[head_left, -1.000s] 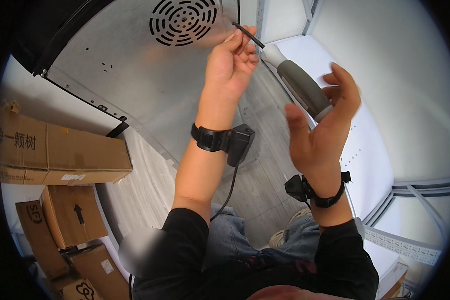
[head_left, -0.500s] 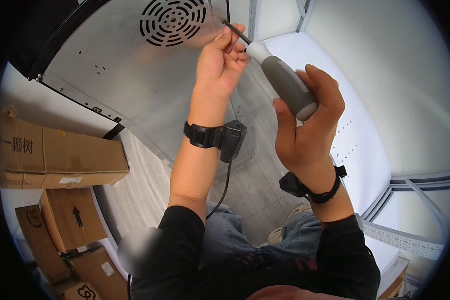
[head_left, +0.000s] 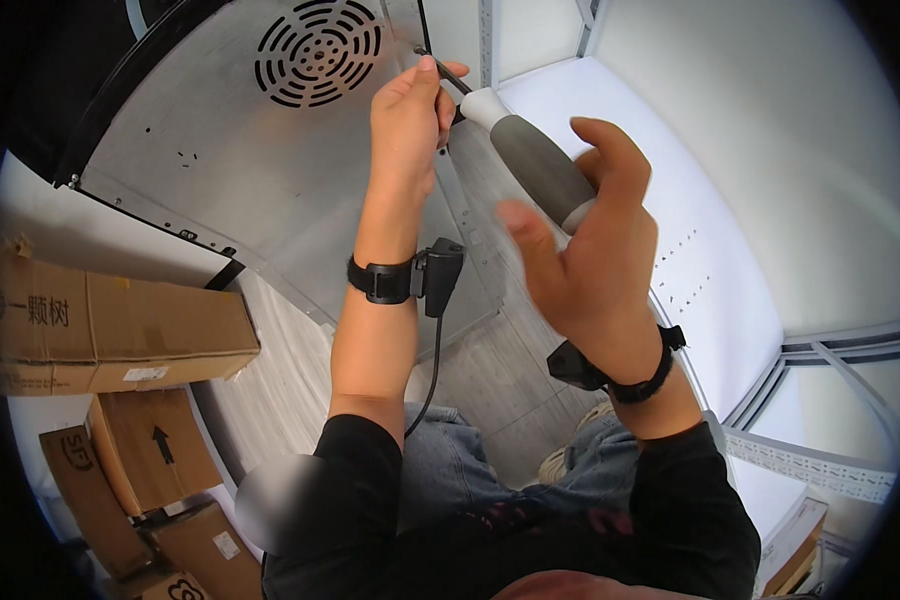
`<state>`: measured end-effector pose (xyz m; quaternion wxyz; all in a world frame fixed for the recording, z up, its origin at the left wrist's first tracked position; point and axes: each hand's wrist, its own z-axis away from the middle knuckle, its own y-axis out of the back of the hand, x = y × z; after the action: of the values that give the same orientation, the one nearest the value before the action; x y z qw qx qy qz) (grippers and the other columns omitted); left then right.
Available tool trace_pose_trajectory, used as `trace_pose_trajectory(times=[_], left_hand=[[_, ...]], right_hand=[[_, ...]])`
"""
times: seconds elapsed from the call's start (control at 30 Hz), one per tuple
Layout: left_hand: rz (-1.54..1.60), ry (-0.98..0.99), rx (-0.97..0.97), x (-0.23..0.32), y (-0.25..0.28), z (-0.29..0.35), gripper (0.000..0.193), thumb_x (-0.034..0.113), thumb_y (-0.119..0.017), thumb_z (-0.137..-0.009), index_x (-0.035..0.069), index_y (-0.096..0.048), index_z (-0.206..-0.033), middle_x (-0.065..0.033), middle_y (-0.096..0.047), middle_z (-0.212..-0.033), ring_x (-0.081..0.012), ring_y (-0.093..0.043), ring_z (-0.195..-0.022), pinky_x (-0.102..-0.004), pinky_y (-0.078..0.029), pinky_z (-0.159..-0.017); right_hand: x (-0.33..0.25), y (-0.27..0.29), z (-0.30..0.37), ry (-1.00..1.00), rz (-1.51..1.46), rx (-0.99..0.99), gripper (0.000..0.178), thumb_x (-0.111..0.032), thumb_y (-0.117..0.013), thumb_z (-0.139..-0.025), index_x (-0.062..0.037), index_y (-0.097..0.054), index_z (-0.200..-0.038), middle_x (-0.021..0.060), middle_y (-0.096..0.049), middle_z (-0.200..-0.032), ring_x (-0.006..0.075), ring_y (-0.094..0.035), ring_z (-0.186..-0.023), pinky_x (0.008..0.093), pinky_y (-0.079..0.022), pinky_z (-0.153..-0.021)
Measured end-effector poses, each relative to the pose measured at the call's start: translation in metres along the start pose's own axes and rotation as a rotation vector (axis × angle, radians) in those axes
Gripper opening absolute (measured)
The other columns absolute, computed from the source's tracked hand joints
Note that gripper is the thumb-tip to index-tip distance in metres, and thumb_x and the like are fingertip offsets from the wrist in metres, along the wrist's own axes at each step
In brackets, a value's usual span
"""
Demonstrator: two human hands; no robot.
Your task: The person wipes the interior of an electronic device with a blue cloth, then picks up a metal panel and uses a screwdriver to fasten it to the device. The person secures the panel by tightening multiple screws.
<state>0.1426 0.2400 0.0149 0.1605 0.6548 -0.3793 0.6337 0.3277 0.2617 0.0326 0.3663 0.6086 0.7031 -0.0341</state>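
Note:
A screwdriver (head_left: pixel 535 160) with a grey grip and white collar slants from the upper left. Its dark shaft runs to the edge of a sheet-metal panel (head_left: pixel 270 180); a small fastener seems to be at the tip, too small to tell. My left hand (head_left: pixel 407 118) is closed, thumb and forefinger pinching about the shaft near that tip. Loosely round the rear of the grip is my right hand (head_left: pixel 595 245). Its thumb, blurred, stands off the grip, while the fingers lie behind the far side and are partly hidden.
The panel has a round slotted vent (head_left: pixel 318 55). Cardboard boxes (head_left: pixel 160 450) are stacked at left, with a long carton (head_left: pixel 120 325) above. On the right, a white surface (head_left: pixel 700 290) carries rows of small screw-like parts (head_left: pixel 680 275). A cable hangs from my left wristband (head_left: pixel 440 280).
The view has shifted, so the panel and vent sit further left. My right thumb has moved away from the grip. My left fingers have closed in near the screwdriver's tip.

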Motion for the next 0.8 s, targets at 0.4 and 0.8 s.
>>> trace_pose_trajectory(times=[0.4, 0.8], left_hand=[[0.305, 0.06, -0.041, 0.001, -0.004, 0.001, 0.029, 0.025, -0.041, -0.1, 0.002, -0.054, -0.088, 0.0005, -0.044, -0.058, -0.0066, -0.031, -0.045, -0.0223, -0.025, -0.043], [0.362, 0.037, -0.017, -0.006, -0.001, -0.005, 0.026, 0.023, -0.047, -0.097, -0.001, -0.055, -0.099, -0.0009, -0.051, -0.064, -0.0085, -0.041, -0.05, -0.0228, -0.031, -0.046]], right_hand=[[0.003, -0.004, -0.004, 0.166, 0.04, 0.084, 0.055, -0.019, -0.073, -0.077, -0.0025, -0.044, -0.12, 0.0176, -0.057, -0.102, 0.0301, -0.062, -0.075, 0.0333, -0.049, -0.057], [-0.003, 0.002, -0.006, -0.035, 0.097, -0.057, 0.038, -0.031, -0.069, -0.084, -0.0041, -0.053, -0.106, 0.0066, -0.058, -0.057, 0.018, -0.055, -0.041, 0.0264, -0.039, -0.038]])
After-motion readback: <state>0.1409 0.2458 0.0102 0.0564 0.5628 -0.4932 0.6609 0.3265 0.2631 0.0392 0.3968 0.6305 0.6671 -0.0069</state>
